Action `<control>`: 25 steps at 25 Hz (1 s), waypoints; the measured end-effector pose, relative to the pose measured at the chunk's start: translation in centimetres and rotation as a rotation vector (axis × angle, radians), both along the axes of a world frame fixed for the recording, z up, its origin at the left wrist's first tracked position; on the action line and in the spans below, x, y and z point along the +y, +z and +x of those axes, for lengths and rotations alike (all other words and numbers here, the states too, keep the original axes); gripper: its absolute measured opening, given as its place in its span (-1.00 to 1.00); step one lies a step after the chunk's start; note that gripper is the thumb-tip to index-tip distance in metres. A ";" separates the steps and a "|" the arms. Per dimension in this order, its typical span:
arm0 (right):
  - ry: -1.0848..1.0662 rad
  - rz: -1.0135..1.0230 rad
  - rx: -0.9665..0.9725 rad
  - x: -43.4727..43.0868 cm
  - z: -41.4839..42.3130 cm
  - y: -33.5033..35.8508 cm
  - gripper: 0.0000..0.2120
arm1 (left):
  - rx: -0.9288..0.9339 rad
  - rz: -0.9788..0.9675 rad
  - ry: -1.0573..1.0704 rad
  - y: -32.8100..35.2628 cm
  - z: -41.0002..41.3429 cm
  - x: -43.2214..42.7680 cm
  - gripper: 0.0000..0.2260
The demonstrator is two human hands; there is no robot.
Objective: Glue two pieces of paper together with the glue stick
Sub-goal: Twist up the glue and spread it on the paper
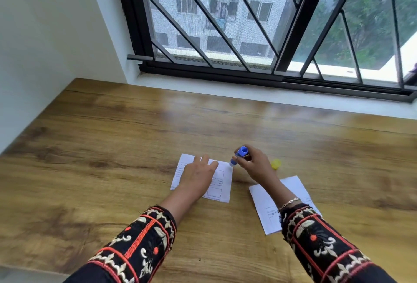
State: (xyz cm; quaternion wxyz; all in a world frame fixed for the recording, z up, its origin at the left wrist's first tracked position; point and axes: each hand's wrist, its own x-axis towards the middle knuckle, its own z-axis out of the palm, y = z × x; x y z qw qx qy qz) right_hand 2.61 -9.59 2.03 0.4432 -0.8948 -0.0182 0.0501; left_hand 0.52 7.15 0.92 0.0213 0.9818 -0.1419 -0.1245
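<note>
A white printed paper (222, 184) lies on the wooden table (112, 147). My left hand (198, 176) rests flat on it, fingers spread. My right hand (252, 165) grips a blue glue stick (239, 155), tilted with its white tip touching the paper's upper right corner. A second white paper (266, 206) lies to the right, partly under my right forearm. The yellow cap (276, 163) sits on the table just right of my right hand.
A white wall (45, 45) bounds the table on the left. A white sill (248, 93) and a black barred window (248, 23) run along the far edge. Bare wood stretches to the left and far side of the papers.
</note>
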 end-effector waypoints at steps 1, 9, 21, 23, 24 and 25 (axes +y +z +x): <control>0.008 -0.008 0.002 0.1 0.1 0.0 -0.86 | -0.003 0.003 -0.001 0.0 0.0 0.0 -0.70; 0.047 -0.065 0.001 0.4 0.3 -0.5 -0.85 | -0.008 0.004 0.005 0.1 0.0 0.1 -0.71; 0.108 -0.161 -0.030 1.1 0.0 -0.7 -0.83 | 0.007 0.013 0.010 0.5 0.1 0.1 -0.71; 0.116 -0.151 -0.034 1.2 -0.5 -0.6 -0.84 | 0.016 0.020 0.010 0.5 0.1 0.1 -0.71; 0.116 -0.145 -0.034 1.2 -0.7 -0.7 -0.85 | 0.022 0.021 0.012 0.6 0.1 0.1 -0.71; 0.115 -0.140 -0.033 1.2 -0.9 -0.7 -0.85 | 0.027 0.024 0.012 0.6 0.1 0.1 -0.71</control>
